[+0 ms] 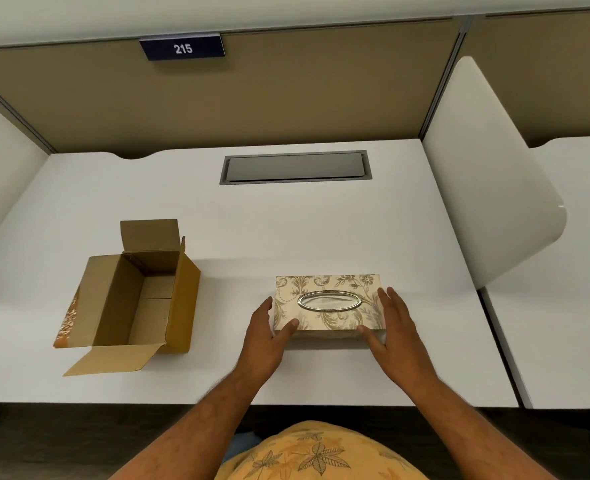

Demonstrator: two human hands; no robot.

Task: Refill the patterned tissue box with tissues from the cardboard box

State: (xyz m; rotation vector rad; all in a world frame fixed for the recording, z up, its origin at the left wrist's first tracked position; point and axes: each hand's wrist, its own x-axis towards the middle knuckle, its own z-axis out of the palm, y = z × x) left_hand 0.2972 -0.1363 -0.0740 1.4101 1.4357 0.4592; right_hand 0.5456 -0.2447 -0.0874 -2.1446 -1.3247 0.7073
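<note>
Nearest the camera was your orange leaf-print shirt [316, 452], with both bare forearms reaching out over the near edge of the white desk [286, 230]. Your left hand [266, 336] sat at the left end of the patterned tissue box [328, 303], fingers spread and open, thumb touching the box's near left corner. Your right hand [395, 327] mirrored it at the right end, open palm against the side, thumb at the near right corner; neither hand was curled closed, just flat bracing on the box from both ends. The box sat right of centre near the front of the desk, lid on, oval metal-rimmed slot [329, 301] facing up. A bit of white showed under its near edge, can't tell what. Well apart to the left lay the cardboard box [137, 299], flaps open, inside looked bare. Farther back, a grey cable hatch [295, 167] was set in the desk. Beyond it stood the tan partition [252, 98] with a "215" plate [182, 47]. A white divider panel [487, 188] stood at right.
</note>
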